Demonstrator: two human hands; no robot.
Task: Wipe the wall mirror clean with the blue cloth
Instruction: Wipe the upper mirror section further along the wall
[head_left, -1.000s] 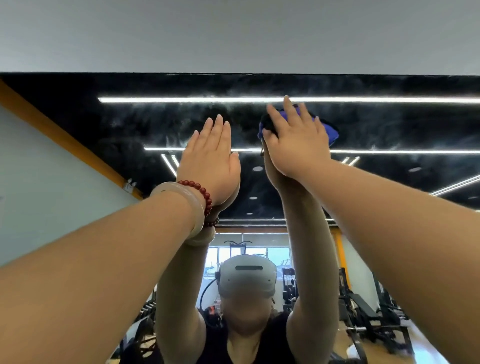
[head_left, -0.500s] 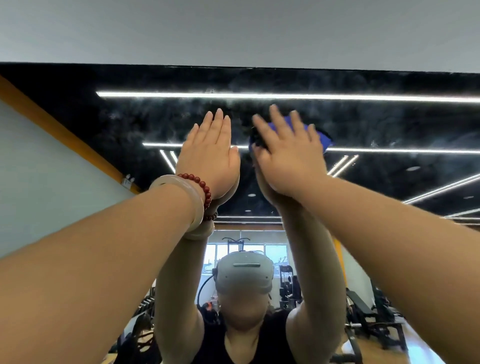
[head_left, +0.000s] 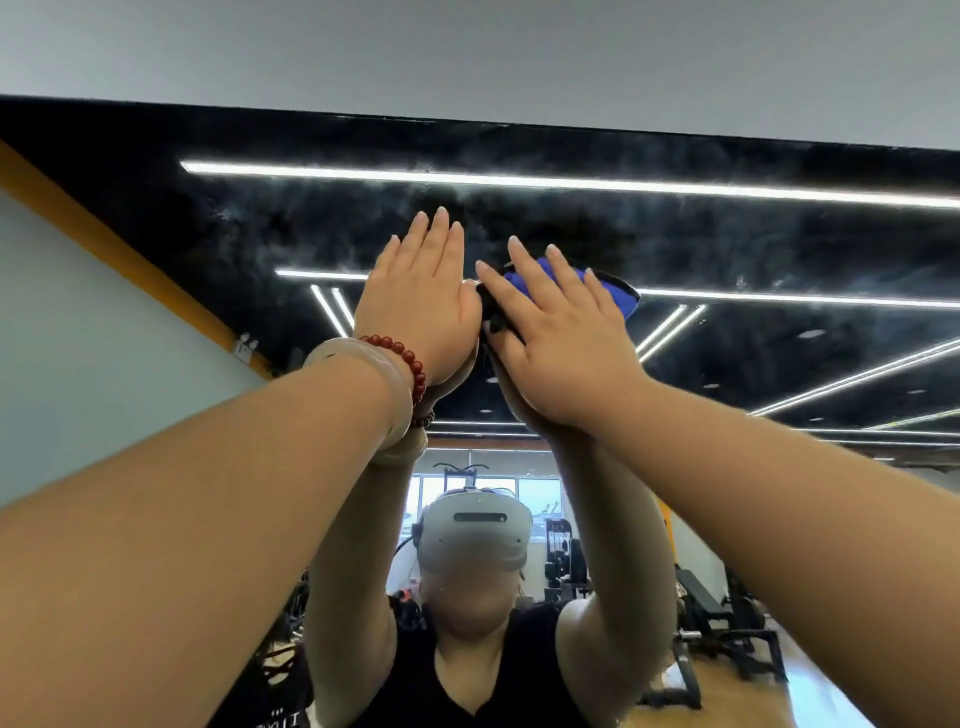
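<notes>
The wall mirror fills the view ahead, with hazy smears across its dark upper part. My right hand presses the blue cloth flat against the glass high up, fingers spread over it; most of the cloth is hidden under the palm. My left hand lies flat on the mirror just left of it, fingers together and holding nothing, with a red bead bracelet and a pale bangle at the wrist. The two hands nearly touch.
A grey wall runs above the mirror's top edge. The glass reflects a person with a headset, both raised arms, ceiling light strips and gym machines at lower right.
My right hand has slid the cloth down and to the left across the glass, closing the gap to my left hand. The left hand has stayed in place.
</notes>
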